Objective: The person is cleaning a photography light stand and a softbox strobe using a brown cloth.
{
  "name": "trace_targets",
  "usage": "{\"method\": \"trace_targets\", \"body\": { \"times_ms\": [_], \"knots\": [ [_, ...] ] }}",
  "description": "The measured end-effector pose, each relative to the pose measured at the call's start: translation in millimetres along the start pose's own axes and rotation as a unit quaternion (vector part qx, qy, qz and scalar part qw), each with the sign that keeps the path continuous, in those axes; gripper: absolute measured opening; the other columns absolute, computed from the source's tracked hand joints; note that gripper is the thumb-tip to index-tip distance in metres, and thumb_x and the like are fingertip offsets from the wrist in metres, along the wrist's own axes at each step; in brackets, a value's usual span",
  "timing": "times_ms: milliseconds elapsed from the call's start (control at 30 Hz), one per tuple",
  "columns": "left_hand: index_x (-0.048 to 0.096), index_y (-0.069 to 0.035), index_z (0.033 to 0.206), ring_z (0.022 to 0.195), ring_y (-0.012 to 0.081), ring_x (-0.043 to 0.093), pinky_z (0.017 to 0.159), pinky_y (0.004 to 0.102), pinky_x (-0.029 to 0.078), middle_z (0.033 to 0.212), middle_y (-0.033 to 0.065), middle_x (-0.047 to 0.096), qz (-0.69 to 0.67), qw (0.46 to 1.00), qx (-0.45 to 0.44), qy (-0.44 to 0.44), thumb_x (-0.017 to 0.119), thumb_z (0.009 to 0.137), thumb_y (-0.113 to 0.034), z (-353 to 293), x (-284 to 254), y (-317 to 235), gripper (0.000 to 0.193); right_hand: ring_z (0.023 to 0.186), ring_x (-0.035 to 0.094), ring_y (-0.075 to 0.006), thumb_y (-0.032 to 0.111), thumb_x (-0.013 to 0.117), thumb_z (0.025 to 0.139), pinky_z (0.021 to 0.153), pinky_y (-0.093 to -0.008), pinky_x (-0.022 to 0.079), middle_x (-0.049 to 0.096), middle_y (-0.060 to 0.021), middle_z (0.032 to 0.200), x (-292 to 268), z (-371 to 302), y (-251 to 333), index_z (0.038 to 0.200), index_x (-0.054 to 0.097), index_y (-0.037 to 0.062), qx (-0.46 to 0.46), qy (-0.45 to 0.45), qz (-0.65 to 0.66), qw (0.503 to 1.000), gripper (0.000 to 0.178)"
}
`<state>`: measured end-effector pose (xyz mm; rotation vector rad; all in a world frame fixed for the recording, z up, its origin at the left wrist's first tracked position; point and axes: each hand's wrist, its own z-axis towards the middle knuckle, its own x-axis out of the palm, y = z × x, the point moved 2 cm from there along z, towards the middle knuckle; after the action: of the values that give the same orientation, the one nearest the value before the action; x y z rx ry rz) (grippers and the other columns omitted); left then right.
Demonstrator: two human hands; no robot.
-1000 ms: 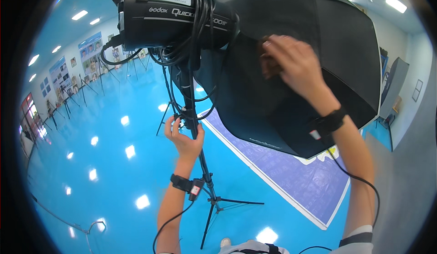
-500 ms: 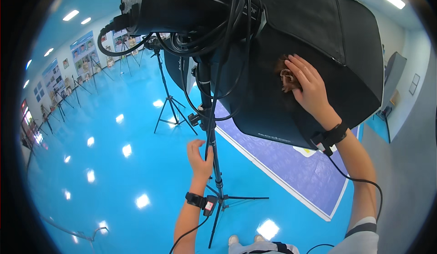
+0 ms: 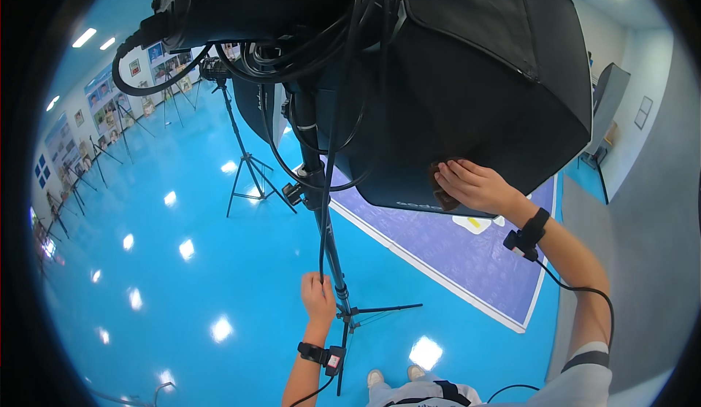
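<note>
A glossy blue floor (image 3: pixel 150 173) is spreading through the room, throwing back the ceiling lights as white patches. At the far left, posters (image 3: pixel 102 104) are hanging along the wall, and thin stands (image 3: pixel 125 131) are standing in front of them. A tripod (image 3: pixel 235 122) is standing nearer, well apart from the person. A black lamp (image 3: pixel 255 5) is filling the top of the view, with loops of black cord (image 3: pixel 334 122) hanging beneath it. One length is running down to the left hand (image 3: pixel 318 301), whose fingers are curling in around it — just beside the pole (image 3: pixel 334 252) that is carrying the lamp. A black strap (image 3: pixel 314 353) is circling the left wrist. Below, two pale shoes (image 3: pixel 416 373) are resting on the floor. A purple mat (image 3: pixel 438 243) with a white edge is lying beyond the pole. Above it, the big black lamp hood (image 3: pixel 467 86) is slanting down to the right. Near its lower edge, a brown cloth (image 3: pixel 444 199) is lying against the hood; the right hand (image 3: pixel 478 190) is holding it there, fingers together and clamping over it — the thumb is not showing clearly. Another strap (image 3: pixel 535 226) is wrapping the right wrist, and a grey wall (image 3: pixel 642 239) is curving along the right side.
</note>
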<state>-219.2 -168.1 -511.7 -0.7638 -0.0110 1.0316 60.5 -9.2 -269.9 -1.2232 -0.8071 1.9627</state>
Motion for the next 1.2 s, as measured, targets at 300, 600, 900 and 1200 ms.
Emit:
{"method": "trace_targets", "body": {
  "times_ms": [300, 600, 900, 1200],
  "knots": [
    [0.05, 0.004, 0.08, 0.068, 0.0319, 0.046, 0.058, 0.0392, 0.037, 0.078, 0.0152, 0.046, -0.016, 1.0, -0.013, 0.002, 0.048, 0.089, -0.007, -7.6, 5.6, -4.9, 0.013, 0.099, 0.052, -0.0203, 0.008, 0.059, 0.069, 0.081, -0.0298, 0.045, 0.055, -0.0105, 0.102, 15.8, 11.9, 25.2, 0.101, 0.059, -0.0032, 0.03, 0.006, -0.046, 0.998, 0.034],
    [0.046, 0.002, 0.081, 0.061, 0.0277, 0.046, 0.056, 0.0364, 0.037, 0.071, 0.0126, 0.045, -0.007, 1.0, -0.006, -0.013, 0.041, 0.094, -0.012, -16.1, 14.1, -3.6, 0.02, 0.094, 0.054, -0.0175, 0.013, 0.059, 0.071, 0.076, -0.0282, 0.044, 0.057, -0.0059, 0.101, 16.1, 41.4, 18.0, 0.093, 0.058, 0.0048, 0.067, -0.014, -0.121, 0.99, 0.023],
    [0.047, 0.003, 0.079, 0.063, 0.0352, 0.046, 0.056, 0.042, 0.035, 0.073, 0.0167, 0.044, -0.047, 0.998, -0.048, -0.005, 0.042, 0.094, -0.013, -16.8, 19.8, -8.5, 0.023, 0.087, 0.057, -0.0175, 0.01, 0.062, 0.071, 0.071, -0.0292, 0.045, 0.059, -0.0065, 0.097, -25.3, 17.7, -2.0, 0.093, 0.058, 0.0064, 0.184, -0.084, -0.049, 0.978, 0.022],
    [0.046, 0.003, 0.078, 0.061, 0.0343, 0.047, 0.055, 0.0409, 0.036, 0.068, 0.0162, 0.046, -0.053, 0.99, -0.13, -0.013, 0.041, 0.092, -0.014, -23.7, 22.2, 5.6, 0.022, 0.09, 0.055, -0.0199, 0.012, 0.061, 0.071, 0.076, -0.0312, 0.045, 0.054, -0.006, 0.108, -38.3, 40.7, -30.8, 0.101, 0.058, 0.0113, 0.12, -0.117, -0.095, 0.981, 0.03]
  ]
}}
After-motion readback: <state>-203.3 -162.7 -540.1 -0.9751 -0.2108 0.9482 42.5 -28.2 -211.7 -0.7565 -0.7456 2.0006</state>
